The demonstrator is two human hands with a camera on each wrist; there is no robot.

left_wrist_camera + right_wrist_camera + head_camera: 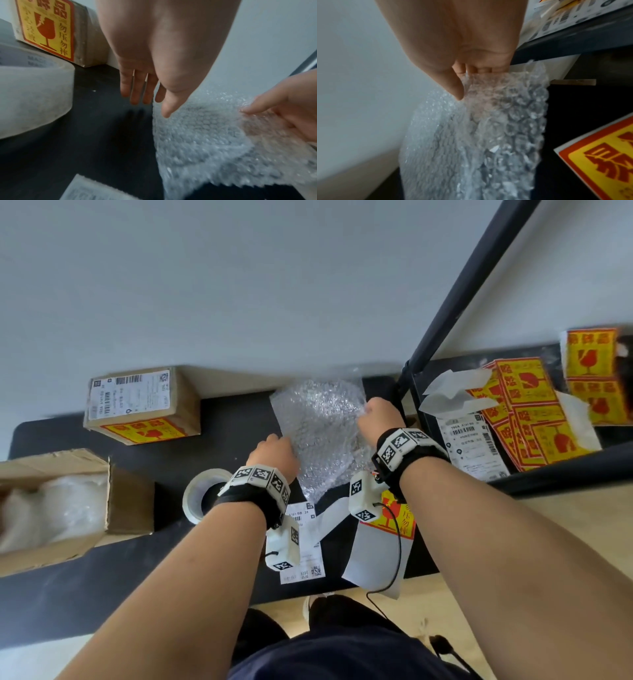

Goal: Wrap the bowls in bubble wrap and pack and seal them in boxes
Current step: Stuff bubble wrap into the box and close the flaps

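A clear bubble wrap sheet (318, 422) lies on the black table (222, 426), its right side lifted. My right hand (378, 419) pinches that edge between thumb and fingers; the right wrist view shows the bubble wrap (488, 135) hanging down from the right hand (460, 86). My left hand (274, 453) hovers at the sheet's left edge with straight fingers. In the left wrist view the left hand (149, 94) holds nothing, its thumb just over the bubble wrap (205, 142). No bowl is in view.
A sealed box (144, 409) with a label and a fragile sticker stands at the back left. An open box (126, 501) holding bubble-wrapped contents sits far left. A tape roll (200, 494) lies by my left wrist. Shipping labels (301, 542) lie near the table's front. Fragile stickers (534, 412) cover the right shelf.
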